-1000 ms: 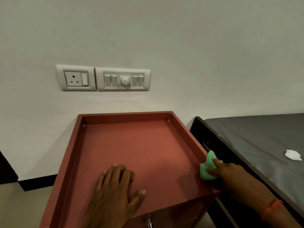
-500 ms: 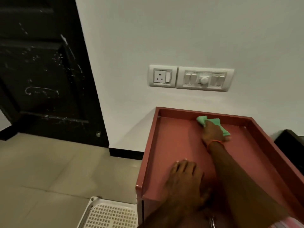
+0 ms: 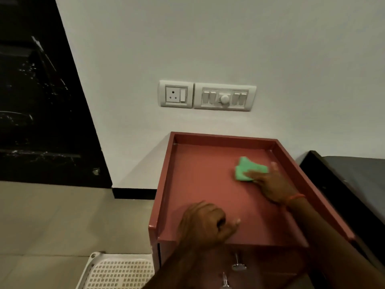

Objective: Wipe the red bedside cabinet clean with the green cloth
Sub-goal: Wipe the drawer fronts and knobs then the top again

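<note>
The red bedside cabinet [image 3: 200, 184] stands against the white wall, its top a shallow tray with raised rims on three sides. A crumpled green cloth [image 3: 248, 168] lies on the top toward the back right. My right hand [image 3: 270, 184] presses flat on the cloth's near edge, fingers spread over it. My left hand [image 3: 205, 223] rests on the front part of the top with its fingers curled and the thumb out to the right. Two metal drawer handles [image 3: 238, 263] show below the front edge.
A white perforated plastic basket [image 3: 118, 270] sits on the tiled floor at the cabinet's front left. A dark bed frame with a grey mattress [image 3: 358, 176] adjoins the cabinet's right side. A socket and switch plate [image 3: 207, 97] is on the wall above. A black door [image 3: 37, 101] fills the left.
My right hand has slid the green cloth from the back rim toward the right side of the top. Before that it moved from the right rim. The view has shifted slightly.
</note>
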Demonstrator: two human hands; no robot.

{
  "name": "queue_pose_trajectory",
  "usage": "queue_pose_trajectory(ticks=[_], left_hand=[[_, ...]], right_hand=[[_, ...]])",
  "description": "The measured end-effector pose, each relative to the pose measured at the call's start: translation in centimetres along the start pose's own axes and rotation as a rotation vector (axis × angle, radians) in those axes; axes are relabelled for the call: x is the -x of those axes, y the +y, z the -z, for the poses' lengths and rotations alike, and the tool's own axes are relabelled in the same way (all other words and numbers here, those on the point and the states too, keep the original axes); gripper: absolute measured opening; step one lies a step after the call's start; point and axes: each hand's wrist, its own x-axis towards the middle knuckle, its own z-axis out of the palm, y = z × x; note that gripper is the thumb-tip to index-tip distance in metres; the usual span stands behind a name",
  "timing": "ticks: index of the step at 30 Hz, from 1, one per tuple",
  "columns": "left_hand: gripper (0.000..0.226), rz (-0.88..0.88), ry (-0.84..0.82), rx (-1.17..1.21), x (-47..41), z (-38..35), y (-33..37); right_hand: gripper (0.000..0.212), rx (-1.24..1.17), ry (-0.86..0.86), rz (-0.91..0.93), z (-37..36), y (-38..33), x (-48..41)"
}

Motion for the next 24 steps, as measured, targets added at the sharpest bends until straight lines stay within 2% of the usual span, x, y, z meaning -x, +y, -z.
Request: queue_pose_trajectory(ticks=[1, 2, 4, 5, 7, 8, 10, 12, 16, 20, 22, 24], left_hand=[[0.054, 0.032, -0.033, -0.008, -0.2, 0.1, 0.1], [0.056, 0.076, -0.068, -0.014, -0.3, 0.3, 0.2], [0.059, 0.14, -0.103, -0.018, -0.4, 0.5, 0.5], [0.059, 0.159, -0.112, -0.031, -0.4, 0.6, 0.5], [0.06, 0.194, -0.156, -0.076, -0.6, 0.7, 0.6], [0.06, 0.211, -0.185, -0.102, -0.6, 0.7, 0.6], [0.058, 0.207, -0.209, -0.174, -0.5, 0.5, 0.8], [0.047, 0.143, -0.196, -0.279, -0.4, 0.1, 0.9], [0.038, 0.033, -0.262, -0.387, -0.3, -0.1, 1.3], [0.047, -0.006, -0.293, -0.416, -0.5, -0.2, 1.4], [0.053, -0.018, -0.323, -0.391, -0.7, 0.0, 1.4], [0.057, -0.017, -0.354, -0.322, -0.3, 0.4, 1.7]], right_hand=[[0.043, 0.079, 0.078, -0.119, 0.5, 2.3, 1.7], [0.045, 0.175, 0.134, -0.141, 0.0, 2.8, 3.8], [0.054, 0.162, 0.198, -0.004, -2.4, 0.8, 8.8], [0.056, 0.105, 0.157, 0.143, -3.8, -0.4, 11.0], [0.044, -0.043, 0.018, 0.242, -4.4, -0.8, 14.2], [0.043, -0.094, 0.062, 0.183, -4.5, -0.1, 14.7], [0.045, -0.127, 0.374, 0.044, -5.2, 0.7, 14.9], [0.038, -0.045, 0.503, -0.035, -5.4, -0.4, 14.9], [0.031, 0.007, 0.504, -0.052, -5.6, -1.7, 14.8], [0.03, -0.074, 0.481, -0.039, -5.4, -1.1, 14.8], [0.027, -0.154, 0.503, -0.088, -5.5, -1.3, 14.3], [0.024, -0.333, 0.498, -0.16, -5.7, -2.5, 14.2]])
